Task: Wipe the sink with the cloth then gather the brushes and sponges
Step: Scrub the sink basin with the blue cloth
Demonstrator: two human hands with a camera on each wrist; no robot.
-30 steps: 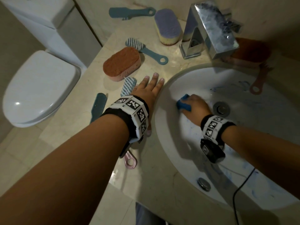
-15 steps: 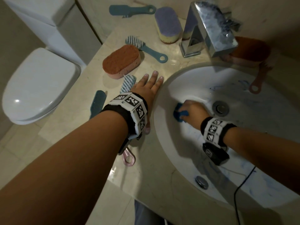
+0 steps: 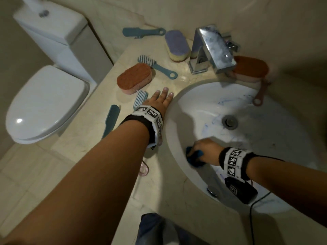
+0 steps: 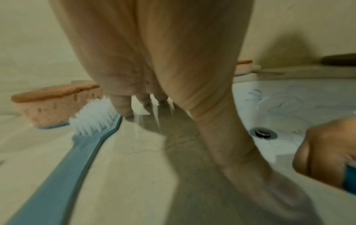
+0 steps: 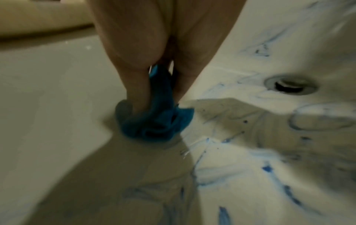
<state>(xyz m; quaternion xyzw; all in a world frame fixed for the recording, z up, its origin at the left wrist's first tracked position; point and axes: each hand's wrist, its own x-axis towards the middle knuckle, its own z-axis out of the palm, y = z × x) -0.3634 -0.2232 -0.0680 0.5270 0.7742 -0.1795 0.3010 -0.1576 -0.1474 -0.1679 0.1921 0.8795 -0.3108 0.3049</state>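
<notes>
My right hand grips a bunched blue cloth and presses it against the near left wall of the white sink, which carries blue smears. My left hand rests flat on the beige counter beside the sink rim, fingers straight. A blue brush with white bristles lies right by its fingers. Orange sponge, another blue brush, a purple-topped sponge, a blue brush at the back, an orange sponge and an orange brush behind the tap.
A chrome tap overhangs the sink's far edge; the drain sits mid-basin. A dark blue handle and a pink loop lie on the counter near my left forearm. A white toilet stands to the left. A black cable hangs from my right wrist.
My right hand has dragged the cloth from beside the drain toward me, down the sink's near left wall. The left hand has stayed flat on the counter.
</notes>
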